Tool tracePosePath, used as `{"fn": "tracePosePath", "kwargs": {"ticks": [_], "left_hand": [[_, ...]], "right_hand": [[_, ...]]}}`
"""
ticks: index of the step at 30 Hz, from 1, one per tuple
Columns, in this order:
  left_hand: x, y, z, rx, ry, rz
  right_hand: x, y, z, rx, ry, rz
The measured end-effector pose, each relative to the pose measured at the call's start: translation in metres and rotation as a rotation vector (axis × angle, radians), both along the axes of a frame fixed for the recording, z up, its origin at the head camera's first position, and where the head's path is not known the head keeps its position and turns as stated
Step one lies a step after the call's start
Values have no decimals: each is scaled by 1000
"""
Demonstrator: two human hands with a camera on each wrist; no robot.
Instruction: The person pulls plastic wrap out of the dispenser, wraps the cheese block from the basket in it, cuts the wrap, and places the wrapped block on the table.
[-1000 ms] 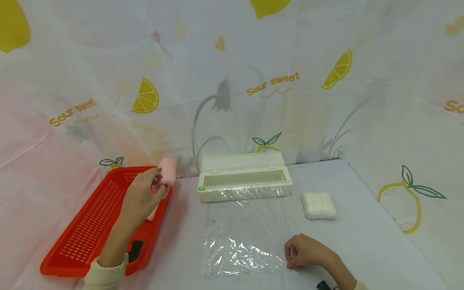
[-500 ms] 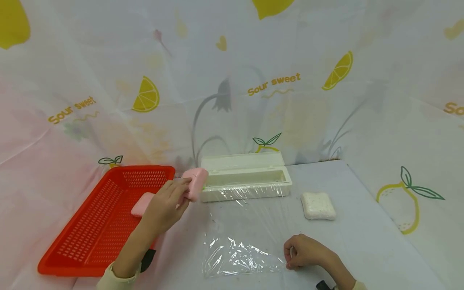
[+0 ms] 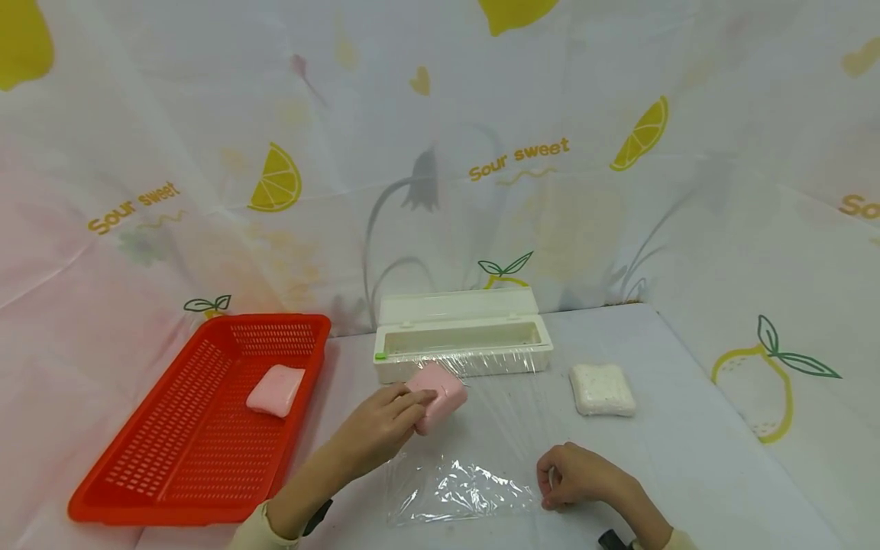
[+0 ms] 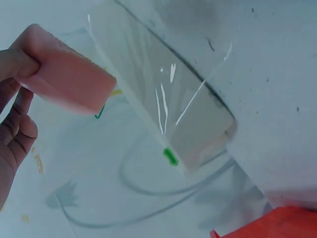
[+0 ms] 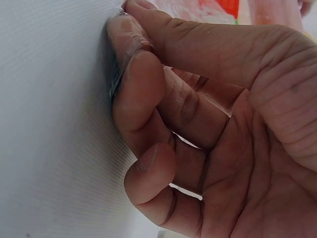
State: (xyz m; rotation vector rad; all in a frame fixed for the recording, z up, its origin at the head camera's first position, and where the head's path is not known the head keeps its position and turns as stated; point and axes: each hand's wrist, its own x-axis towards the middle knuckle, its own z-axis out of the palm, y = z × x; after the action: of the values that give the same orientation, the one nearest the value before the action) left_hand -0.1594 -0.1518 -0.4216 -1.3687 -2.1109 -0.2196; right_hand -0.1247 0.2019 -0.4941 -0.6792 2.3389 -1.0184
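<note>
My left hand (image 3: 381,428) pinches a pink soap-like block (image 3: 438,397) between thumb and fingers. It is tilted above the sheet of cling film (image 3: 467,481). The left wrist view shows the pink block (image 4: 67,74) at upper left, with thumb and fingers on one end. The film stretches toward me from a white cling film box (image 3: 461,365) with its lid raised. At the film's near right corner, my right hand (image 3: 584,477) pinches the edge. Up close in the right wrist view, film (image 5: 131,42) lies over a fingertip, with the thumb beside it.
A red perforated basket (image 3: 103,496) stands at left with another pink block (image 3: 276,389) inside. On the right lies a white square block (image 3: 602,389), shiny as if wrapped. A printed curtain (image 3: 330,114) closes off the back and sides.
My left hand has carried the pink block rightward from above the basket's far edge, past the box, and lower over the film. My right hand has stayed at the film's corner.
</note>
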Motion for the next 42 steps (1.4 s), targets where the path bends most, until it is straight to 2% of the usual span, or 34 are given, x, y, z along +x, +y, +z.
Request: {"fn": "tracePosePath", "kwargs": {"ticks": [4,7,14,19,22,25,28,33,37,42], "left_hand": [[0,13,-13,-3,28,-81],[1,19,-20,-33,42,-120],[0,29,-37,-117,92,-167],[1,32,-51,-150,86,-193],[3,33,-57,-187,80,-188],[5,32,-61,-236,82,-174],[5,31,-64,-287,150,-184],[6,34,-62,-311,272,-221],[6,39,-65,-313,271,-229],[7,41,-72,-333,203,-207]], "right_hand": [[0,0,-1,-2,-1,-7],[0,-1,-1,1,-1,-11],[0,-1,-2,5,-3,-12],[0,-1,-3,15,-1,-13],[1,-1,-3,13,2,-13],[1,-1,-3,4,2,-14],[1,-1,-3,2,-4,-14],[0,1,-2,2,-7,-13],[0,2,-2,3,-10,-20],[-1,3,-3,-2,-4,-21]]}}
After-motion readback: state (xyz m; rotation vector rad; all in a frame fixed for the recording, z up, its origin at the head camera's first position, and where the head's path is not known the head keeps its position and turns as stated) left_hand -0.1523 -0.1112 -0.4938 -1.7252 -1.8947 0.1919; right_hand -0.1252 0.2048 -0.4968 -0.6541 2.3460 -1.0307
